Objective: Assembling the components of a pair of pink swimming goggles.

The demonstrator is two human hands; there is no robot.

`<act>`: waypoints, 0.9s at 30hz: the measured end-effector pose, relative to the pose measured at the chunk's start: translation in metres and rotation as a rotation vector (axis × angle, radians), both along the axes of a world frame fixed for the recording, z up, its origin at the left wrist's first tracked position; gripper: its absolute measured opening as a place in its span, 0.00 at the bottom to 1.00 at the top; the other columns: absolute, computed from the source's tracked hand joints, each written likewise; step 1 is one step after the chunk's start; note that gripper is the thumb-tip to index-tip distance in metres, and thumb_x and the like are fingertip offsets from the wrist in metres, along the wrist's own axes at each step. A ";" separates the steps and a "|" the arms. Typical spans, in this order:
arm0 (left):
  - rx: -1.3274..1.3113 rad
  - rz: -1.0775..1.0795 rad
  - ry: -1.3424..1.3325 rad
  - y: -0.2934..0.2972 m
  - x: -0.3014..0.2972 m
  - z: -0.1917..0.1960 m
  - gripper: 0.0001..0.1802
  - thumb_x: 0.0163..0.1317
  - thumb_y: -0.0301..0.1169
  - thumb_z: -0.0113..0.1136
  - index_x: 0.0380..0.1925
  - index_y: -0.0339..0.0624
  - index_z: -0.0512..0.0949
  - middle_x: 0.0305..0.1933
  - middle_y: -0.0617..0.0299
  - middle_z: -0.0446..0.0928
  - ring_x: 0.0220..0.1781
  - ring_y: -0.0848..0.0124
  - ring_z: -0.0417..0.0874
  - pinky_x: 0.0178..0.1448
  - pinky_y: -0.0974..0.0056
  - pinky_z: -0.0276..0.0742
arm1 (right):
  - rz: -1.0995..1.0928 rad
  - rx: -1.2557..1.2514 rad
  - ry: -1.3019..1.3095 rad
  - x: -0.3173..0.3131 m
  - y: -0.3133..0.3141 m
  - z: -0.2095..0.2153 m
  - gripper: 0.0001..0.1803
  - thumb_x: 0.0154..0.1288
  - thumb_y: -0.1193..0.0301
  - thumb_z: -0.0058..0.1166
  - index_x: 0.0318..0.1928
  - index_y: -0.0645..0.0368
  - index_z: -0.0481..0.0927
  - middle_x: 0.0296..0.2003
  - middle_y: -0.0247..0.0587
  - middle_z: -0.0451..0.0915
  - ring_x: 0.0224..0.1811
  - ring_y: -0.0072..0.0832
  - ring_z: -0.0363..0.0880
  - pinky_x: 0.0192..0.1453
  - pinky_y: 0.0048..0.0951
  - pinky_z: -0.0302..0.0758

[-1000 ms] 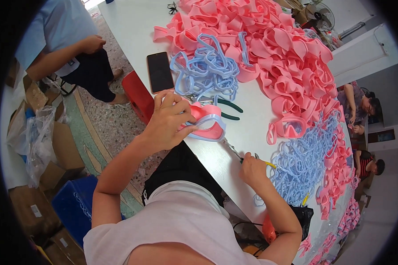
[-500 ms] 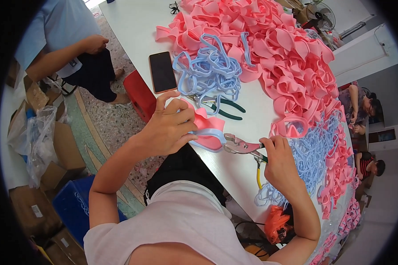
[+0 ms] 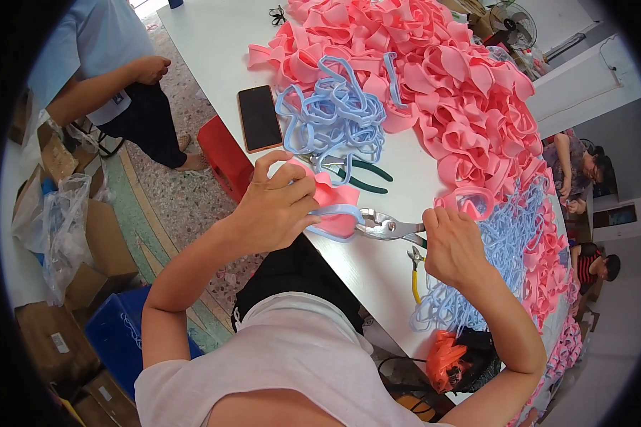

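Observation:
My left hand (image 3: 274, 206) grips a pink foam piece (image 3: 332, 198) with a light blue strap (image 3: 338, 211) laid over it, held at the near edge of the white table (image 3: 206, 43). My right hand (image 3: 454, 245) is closed on the handles of metal pliers (image 3: 384, 226), whose jaws meet the pink piece and blue strap. A second pair of pliers with dark green handles (image 3: 363, 176) lies on the table just beyond my left hand.
A tangle of blue straps (image 3: 331, 114) and a big heap of pink foam pieces (image 3: 434, 78) cover the table beyond. A black phone (image 3: 259, 117) lies left of them. More blue straps (image 3: 498, 249) lie right. A person (image 3: 107, 71) stands at left beside boxes.
My right hand has brought the pliers from the table's right side up to the pink piece in my left hand. The left hand has shifted slightly.

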State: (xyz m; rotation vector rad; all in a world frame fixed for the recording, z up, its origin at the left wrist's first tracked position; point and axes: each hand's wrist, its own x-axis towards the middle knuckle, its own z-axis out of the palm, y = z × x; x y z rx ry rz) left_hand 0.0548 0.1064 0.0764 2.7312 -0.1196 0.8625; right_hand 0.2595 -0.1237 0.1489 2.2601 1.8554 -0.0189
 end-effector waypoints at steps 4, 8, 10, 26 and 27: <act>-0.024 0.027 0.020 0.001 0.000 0.003 0.10 0.48 0.35 0.69 0.30 0.44 0.83 0.37 0.65 0.74 0.48 0.64 0.71 0.68 0.45 0.54 | 0.018 0.082 -0.079 -0.008 0.002 0.004 0.09 0.48 0.75 0.52 0.33 0.61 0.71 0.29 0.44 0.72 0.34 0.39 0.73 0.40 0.37 0.67; -0.084 0.073 0.049 -0.001 0.002 0.004 0.11 0.46 0.34 0.71 0.30 0.43 0.82 0.37 0.64 0.73 0.48 0.63 0.71 0.68 0.46 0.54 | -0.007 0.170 -0.184 -0.015 0.002 0.007 0.09 0.48 0.76 0.52 0.33 0.61 0.71 0.28 0.44 0.72 0.33 0.40 0.73 0.40 0.37 0.67; -0.103 0.078 0.052 -0.003 0.003 0.005 0.11 0.46 0.34 0.71 0.29 0.42 0.82 0.36 0.63 0.73 0.48 0.62 0.71 0.68 0.46 0.54 | -0.043 0.117 -0.189 -0.014 0.001 0.004 0.09 0.48 0.76 0.51 0.33 0.61 0.71 0.29 0.45 0.72 0.34 0.40 0.73 0.40 0.37 0.67; 0.099 0.029 0.108 -0.026 0.016 0.008 0.14 0.46 0.35 0.70 0.29 0.38 0.82 0.39 0.61 0.75 0.51 0.62 0.72 0.63 0.47 0.57 | 0.249 0.161 -0.641 -0.020 0.035 0.026 0.15 0.58 0.70 0.49 0.46 0.61 0.74 0.41 0.44 0.74 0.51 0.37 0.72 0.43 0.31 0.65; 0.154 0.032 0.119 -0.027 0.016 0.008 0.14 0.45 0.35 0.70 0.29 0.37 0.82 0.39 0.60 0.75 0.51 0.62 0.72 0.63 0.47 0.57 | 0.291 0.185 -0.672 -0.020 0.039 0.028 0.11 0.57 0.70 0.50 0.40 0.60 0.74 0.36 0.42 0.74 0.46 0.34 0.72 0.43 0.30 0.65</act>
